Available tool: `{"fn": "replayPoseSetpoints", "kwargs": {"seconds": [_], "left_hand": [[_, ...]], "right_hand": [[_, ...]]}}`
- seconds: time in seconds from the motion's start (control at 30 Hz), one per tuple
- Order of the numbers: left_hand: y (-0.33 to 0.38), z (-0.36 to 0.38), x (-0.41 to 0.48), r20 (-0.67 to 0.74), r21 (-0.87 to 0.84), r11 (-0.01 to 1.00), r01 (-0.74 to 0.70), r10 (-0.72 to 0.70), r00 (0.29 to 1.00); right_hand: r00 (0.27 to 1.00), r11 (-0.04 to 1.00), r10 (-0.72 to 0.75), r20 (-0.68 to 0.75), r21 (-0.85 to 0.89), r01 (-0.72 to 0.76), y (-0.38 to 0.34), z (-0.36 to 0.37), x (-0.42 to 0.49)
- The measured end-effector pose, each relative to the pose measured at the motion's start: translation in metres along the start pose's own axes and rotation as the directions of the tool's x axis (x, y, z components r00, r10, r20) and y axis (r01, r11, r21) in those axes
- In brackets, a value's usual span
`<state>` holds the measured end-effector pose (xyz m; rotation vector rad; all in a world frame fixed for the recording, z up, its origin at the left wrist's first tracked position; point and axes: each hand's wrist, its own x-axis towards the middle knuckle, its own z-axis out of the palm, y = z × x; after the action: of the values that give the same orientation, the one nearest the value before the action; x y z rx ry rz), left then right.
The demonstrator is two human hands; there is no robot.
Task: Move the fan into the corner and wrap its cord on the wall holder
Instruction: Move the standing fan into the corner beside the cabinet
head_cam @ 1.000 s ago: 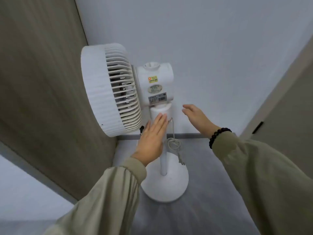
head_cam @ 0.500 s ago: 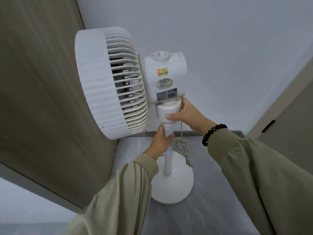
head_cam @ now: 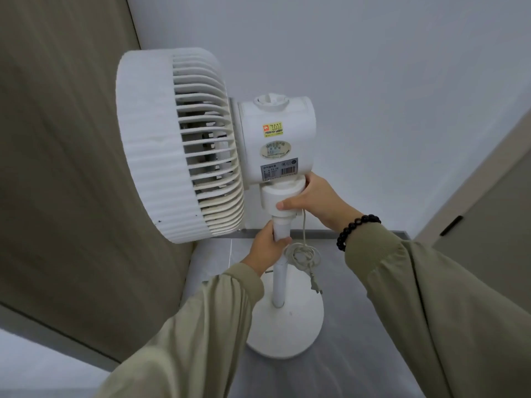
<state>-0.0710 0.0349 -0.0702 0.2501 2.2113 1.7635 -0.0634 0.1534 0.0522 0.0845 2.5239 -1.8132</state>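
Observation:
A white pedestal fan [head_cam: 178, 145] stands upright in a corner, its round grille facing left toward a wood-grain panel. My right hand [head_cam: 313, 202] grips the thick neck just under the motor housing [head_cam: 275, 142]. Lower down, my left hand [head_cam: 267, 248] is wrapped around the thin pole [head_cam: 278, 285]. The cord [head_cam: 303, 254] hangs from the neck in a small coiled bundle beside the pole, and its plug [head_cam: 316, 285] dangles above the round base [head_cam: 287, 331]. No wall holder is in sight.
A wood-grain panel [head_cam: 66, 168] closes the left side, close to the grille. A plain white wall [head_cam: 373, 81] runs behind the fan. A door [head_cam: 488, 225] with a dark handle stands at the right. The floor [head_cam: 344, 369] is grey.
One second ago both hands hovered open near the pole. They have since closed on the neck and pole, and the fan now looms larger and higher in view.

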Motion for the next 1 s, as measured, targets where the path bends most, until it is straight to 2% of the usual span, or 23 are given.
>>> {"fn": "replayPoseSetpoints", "kwargs": {"seconds": [0.2, 0.37, 0.83, 1.0], "left_hand": [[0.062, -0.017, -0.015, 0.018, 0.053, 0.999, -0.014, 0.013, 1.0], [0.149, -0.041, -0.046, 0.053, 0.127, 0.991, -0.046, 0.039, 0.998], [0.408, -0.103, -0.163, 0.165, 0.221, 0.971, -0.095, 0.059, 0.984], [0.469, -0.107, -0.217, 0.166, 0.233, 0.967, -0.103, 0.065, 0.984]], "right_hand": [[0.996, 0.999, -0.011, -0.085, 0.048, 0.015, -0.05, -0.01, -0.013], [0.996, 0.995, 0.012, -0.084, 0.103, -0.004, -0.133, -0.034, -0.035], [0.995, 0.995, -0.022, -0.099, 0.097, 0.032, -0.398, -0.099, -0.131], [0.995, 0.996, -0.049, -0.087, 0.069, 0.056, -0.461, -0.115, -0.177]]}}
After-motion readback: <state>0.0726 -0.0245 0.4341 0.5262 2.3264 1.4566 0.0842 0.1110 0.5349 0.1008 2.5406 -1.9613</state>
